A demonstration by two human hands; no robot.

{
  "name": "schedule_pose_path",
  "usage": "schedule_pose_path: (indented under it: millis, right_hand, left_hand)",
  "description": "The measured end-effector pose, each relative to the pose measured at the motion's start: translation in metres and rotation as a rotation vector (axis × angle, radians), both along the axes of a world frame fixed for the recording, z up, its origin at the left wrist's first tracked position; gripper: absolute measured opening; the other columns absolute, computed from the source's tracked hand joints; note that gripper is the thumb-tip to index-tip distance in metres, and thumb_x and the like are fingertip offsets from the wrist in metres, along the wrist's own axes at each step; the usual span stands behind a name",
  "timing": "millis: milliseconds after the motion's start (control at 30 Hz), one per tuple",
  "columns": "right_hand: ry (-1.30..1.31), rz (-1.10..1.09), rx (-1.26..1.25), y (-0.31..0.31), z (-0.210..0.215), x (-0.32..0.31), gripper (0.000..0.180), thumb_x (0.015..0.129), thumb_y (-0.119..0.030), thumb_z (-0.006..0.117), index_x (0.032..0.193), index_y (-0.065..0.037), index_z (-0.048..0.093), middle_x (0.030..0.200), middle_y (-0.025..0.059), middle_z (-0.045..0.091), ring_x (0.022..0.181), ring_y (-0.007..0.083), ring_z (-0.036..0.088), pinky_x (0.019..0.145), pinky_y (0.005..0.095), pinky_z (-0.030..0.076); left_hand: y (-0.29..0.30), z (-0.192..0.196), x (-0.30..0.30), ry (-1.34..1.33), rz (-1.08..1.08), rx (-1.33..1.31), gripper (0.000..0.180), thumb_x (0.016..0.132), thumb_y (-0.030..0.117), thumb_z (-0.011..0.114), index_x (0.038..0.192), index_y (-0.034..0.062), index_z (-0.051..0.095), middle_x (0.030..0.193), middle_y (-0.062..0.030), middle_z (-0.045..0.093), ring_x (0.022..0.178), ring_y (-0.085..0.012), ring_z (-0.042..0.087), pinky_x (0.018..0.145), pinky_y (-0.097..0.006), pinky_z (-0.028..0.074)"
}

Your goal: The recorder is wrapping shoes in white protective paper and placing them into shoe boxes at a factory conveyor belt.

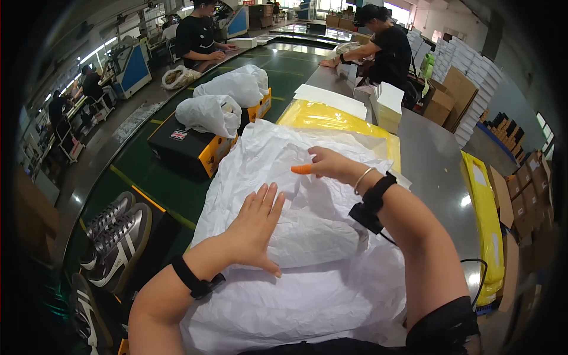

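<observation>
A large sheet of white tissue paper (284,296) lies spread in front of me, wrapped over a bulky bundle (319,234) in the middle. My left hand (257,228) rests flat on the paper with fingers apart, pressing against the left side of the bundle. Above it, my right hand (331,165) hovers over the far part of the paper; an orange finger cot (302,169) covers one fingertip. Both wrists wear black bands, and the right one also has a thin bracelet.
Silver sneakers (115,239) sit in an open box at my left on the green conveyor belt (177,195). Black and yellow shoe boxes (189,148) with white bags follow up the belt. Yellow sheets (331,118) lie beyond the paper. Two people work at the far end; cartons stack right.
</observation>
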State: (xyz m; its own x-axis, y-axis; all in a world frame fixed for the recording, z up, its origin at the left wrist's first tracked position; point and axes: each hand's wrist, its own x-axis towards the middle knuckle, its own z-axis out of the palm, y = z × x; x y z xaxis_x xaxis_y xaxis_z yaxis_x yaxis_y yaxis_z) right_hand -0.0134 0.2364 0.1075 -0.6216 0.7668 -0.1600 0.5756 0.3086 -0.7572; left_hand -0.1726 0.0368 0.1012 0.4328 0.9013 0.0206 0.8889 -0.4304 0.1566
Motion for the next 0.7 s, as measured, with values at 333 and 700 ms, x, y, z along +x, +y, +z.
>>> schedule_pose_path:
  millis: [333,700]
  right_hand:
    - [-0.141,0.641,0.937,-0.159,0.021,0.045,0.032,0.077,-0.011,0.060,0.108,-0.005,0.057,0.103,0.0114,0.055,0.102,0.0261,0.052,0.086,0.0379,0.042]
    - [-0.223,0.394,0.627,-0.211,-0.063,0.091,0.061,0.083,-0.040,0.060,0.123,0.002,0.045,0.127,0.0281,0.040,0.122,0.0442,0.034,0.101,0.0488,0.028]
  left_hand:
    - [-0.013,-0.009,-0.007,-0.145,0.038,0.139,0.118,0.046,0.046,0.079,0.141,0.0049,0.022,0.126,-0.0241,0.040,0.119,-0.0426,0.034,0.099,-0.053,0.022]
    - [-0.010,0.012,-0.146,-2.032,0.611,0.043,0.067,0.073,0.032,0.072,0.126,0.0024,0.043,0.112,-0.0127,0.057,0.100,-0.0259,0.058,0.089,-0.039,0.048]
